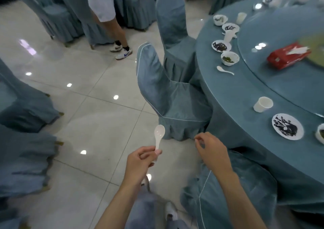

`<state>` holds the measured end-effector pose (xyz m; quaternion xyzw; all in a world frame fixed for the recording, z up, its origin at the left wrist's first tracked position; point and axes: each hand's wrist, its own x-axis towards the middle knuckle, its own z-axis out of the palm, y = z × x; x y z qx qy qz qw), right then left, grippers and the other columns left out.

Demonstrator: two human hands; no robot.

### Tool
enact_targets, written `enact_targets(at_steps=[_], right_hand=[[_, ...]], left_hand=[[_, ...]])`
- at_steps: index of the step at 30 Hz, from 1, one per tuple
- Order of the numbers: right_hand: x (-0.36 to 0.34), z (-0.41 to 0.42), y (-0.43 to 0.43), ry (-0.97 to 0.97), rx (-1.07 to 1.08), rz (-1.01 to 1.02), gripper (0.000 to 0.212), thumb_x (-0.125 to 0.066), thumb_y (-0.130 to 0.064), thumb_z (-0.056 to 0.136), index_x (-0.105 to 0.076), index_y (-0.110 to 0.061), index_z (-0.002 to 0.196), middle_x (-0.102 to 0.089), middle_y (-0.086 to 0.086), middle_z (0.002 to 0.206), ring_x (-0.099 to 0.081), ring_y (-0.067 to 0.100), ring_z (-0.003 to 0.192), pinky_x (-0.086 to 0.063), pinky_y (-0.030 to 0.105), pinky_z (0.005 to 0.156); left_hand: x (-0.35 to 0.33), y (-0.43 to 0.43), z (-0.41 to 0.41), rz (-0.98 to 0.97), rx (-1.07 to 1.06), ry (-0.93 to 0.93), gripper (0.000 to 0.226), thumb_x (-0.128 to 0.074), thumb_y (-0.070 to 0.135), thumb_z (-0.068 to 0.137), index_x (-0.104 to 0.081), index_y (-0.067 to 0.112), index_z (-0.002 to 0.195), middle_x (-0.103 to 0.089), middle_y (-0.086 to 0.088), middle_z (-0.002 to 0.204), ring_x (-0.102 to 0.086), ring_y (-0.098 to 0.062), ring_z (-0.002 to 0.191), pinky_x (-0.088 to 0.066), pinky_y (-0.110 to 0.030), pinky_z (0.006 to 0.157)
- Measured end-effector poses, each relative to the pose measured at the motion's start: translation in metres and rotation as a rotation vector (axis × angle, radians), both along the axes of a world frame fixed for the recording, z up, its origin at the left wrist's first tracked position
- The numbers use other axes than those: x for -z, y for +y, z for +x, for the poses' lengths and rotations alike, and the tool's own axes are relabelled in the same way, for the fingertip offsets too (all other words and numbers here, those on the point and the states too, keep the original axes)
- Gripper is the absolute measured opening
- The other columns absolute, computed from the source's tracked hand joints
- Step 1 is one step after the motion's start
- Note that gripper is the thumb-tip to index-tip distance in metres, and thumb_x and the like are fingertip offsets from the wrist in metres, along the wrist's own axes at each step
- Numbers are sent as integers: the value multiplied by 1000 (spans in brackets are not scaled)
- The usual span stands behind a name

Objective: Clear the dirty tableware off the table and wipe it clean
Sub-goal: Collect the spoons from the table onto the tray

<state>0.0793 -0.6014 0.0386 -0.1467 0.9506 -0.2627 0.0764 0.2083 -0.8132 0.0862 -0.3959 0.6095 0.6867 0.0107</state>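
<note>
My left hand (142,160) grips the handle of a white ceramic spoon (159,135), bowl upward, over the tiled floor, away from the table. To its right my right hand (210,151) hovers with fingers loosely curled and nothing visible in them. The round table (233,92), under a blue cloth, stands to the right. On it lie a plate with dark scraps (287,126), a white cup (263,104), another white spoon (225,70), a bowl with greens (230,58) and more dirty plates (221,46) and cups (228,35) farther back.
A red tissue box (287,56) rests on the glass turntable (284,35). Blue-covered chairs (168,88) stand against the table's left edge and below my right arm. Another person's legs (119,39) stand on the floor beyond. More covered chairs line the left side.
</note>
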Motion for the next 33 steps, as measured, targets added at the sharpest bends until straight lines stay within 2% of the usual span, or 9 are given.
enact_targets(at_steps=[3,7,11,14,17,21,25,30,33], right_hand=[[2,-36,-16,-17,55,46,12,-57,-30,101,-68,-24,98,-63,-8,95,-63,14,90,-53,36,75],[-3,-79,-36,-2,157,80,10,-59,-26,100,-67,-22,97,-61,-7,90,-59,14,83,-51,33,71],[-14,-119,-51,2,239,138,12,-57,-29,102,-66,-23,96,-59,-9,88,-58,14,81,-46,31,69],[-20,-152,-55,9,298,128,10,-59,-28,101,-67,-24,97,-61,-11,90,-59,12,81,-43,29,69],[-18,-188,-50,1,351,109,10,-60,-27,100,-69,-23,100,-65,-8,94,-62,16,85,-49,33,72],[-2,-254,-34,-36,395,133,11,-58,-28,100,-68,-24,99,-65,-7,97,-62,20,88,-49,37,75],[19,-326,-14,-95,408,125,14,-59,-26,99,-70,-22,106,-66,-5,104,-63,20,97,-48,36,80],[37,-399,8,-216,379,131,24,-55,-23,100,-68,-23,120,-64,-4,119,-61,19,110,-49,36,91],[54,-441,18,-254,353,142,36,-56,-20,98,-62,-20,133,-58,2,136,-53,25,127,-48,41,100]], left_hand=[[8,-26,-51,6,54,19,13,-82,14,86,-77,15,98,-81,-4,92,-69,-11,82,-55,-29,82],[20,-61,-124,16,169,56,12,-84,18,84,-80,16,95,-80,-6,89,-66,-10,79,-55,-28,78],[21,-84,-186,89,236,92,14,-81,13,87,-77,10,100,-80,-11,92,-64,-12,77,-54,-25,76],[21,-93,-228,111,259,105,16,-78,12,89,-74,8,105,-80,-9,94,-61,-12,77,-53,-18,67],[22,-94,-268,117,294,104,19,-78,15,90,-72,10,107,-80,-5,94,-63,-12,80,-52,-23,73],[29,-85,-328,103,325,93,19,-78,15,90,-71,10,106,-79,-13,95,-63,-10,77,-53,-26,76],[44,-69,-394,56,280,49,19,-81,20,88,-72,16,105,-78,-4,90,-64,-8,71,-52,-24,70],[51,-52,-463,53,251,10,16,-82,18,88,-75,15,103,-74,-8,91,-67,-13,78,-55,-27,75],[45,-42,-496,89,241,0,15,-80,14,89,-75,13,104,-73,-6,86,-66,-16,80,-56,-30,79]])
